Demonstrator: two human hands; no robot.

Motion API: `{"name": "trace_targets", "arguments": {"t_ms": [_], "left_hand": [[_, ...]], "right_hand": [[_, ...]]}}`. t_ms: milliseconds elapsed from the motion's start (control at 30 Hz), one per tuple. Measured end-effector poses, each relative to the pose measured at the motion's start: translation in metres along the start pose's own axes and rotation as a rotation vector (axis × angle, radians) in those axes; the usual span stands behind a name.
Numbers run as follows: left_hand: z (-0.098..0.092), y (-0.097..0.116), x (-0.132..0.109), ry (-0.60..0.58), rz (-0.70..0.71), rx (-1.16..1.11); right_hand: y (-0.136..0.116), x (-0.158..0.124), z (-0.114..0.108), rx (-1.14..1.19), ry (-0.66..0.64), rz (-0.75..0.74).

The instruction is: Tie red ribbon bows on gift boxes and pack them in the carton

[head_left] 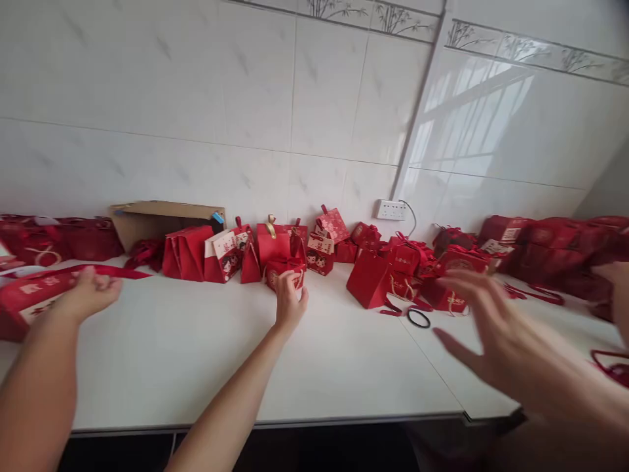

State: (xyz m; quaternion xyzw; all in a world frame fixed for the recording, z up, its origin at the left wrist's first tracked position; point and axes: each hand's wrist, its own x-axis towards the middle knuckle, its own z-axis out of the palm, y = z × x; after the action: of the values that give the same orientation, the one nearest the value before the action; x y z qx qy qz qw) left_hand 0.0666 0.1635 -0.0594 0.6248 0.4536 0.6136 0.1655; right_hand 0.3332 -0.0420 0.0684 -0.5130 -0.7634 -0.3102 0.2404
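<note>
My left hand (289, 303) reaches forward at the middle of the table. Its fingers are bent round the front of a small red box (285, 265) with a ribbon on top. Part of that box is hidden behind the fingers. On the right, my right hand (474, 321) is raised above the table, blurred, with thumb and fingers spread and nothing between them. Behind it stand red gift bags with rope handles (451, 300). A black ring (419, 318) lies on the white table (354, 373), left of my right thumb.
Another person's hand (95, 292) is beside a large red bag (24, 305) at the left. Red bags and boxes line the tiled wall, near an open cardboard box (167, 208) and a power socket (390, 210). A blurred hand (616, 278) shows at the right edge.
</note>
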Motion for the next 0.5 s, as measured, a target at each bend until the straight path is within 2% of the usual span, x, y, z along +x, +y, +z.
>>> {"name": "trace_targets", "arguments": {"t_ms": [100,167,267,333,400,500], "left_hand": [[-0.006,-0.019,0.013,0.22,-0.144,0.037],[-0.007,-0.031,0.019,0.3,-0.253,0.063],[-0.006,-0.042,0.021,0.351,-0.373,0.087],[-0.005,-0.043,0.02,0.354,-0.41,0.085],[-0.004,-0.041,0.017,0.343,-0.43,0.075],[-0.004,-0.039,0.014,0.332,-0.464,0.058]], "right_hand": [[-0.028,0.026,0.062,0.135,-0.096,-0.143],[-0.044,0.046,0.114,0.259,-0.182,-0.119],[-0.07,0.08,0.189,0.469,-0.265,0.036],[-0.088,0.103,0.23,0.592,-0.263,0.174],[-0.104,0.123,0.262,0.713,-0.226,0.349],[-0.124,0.142,0.293,0.842,-0.179,0.558]]}}
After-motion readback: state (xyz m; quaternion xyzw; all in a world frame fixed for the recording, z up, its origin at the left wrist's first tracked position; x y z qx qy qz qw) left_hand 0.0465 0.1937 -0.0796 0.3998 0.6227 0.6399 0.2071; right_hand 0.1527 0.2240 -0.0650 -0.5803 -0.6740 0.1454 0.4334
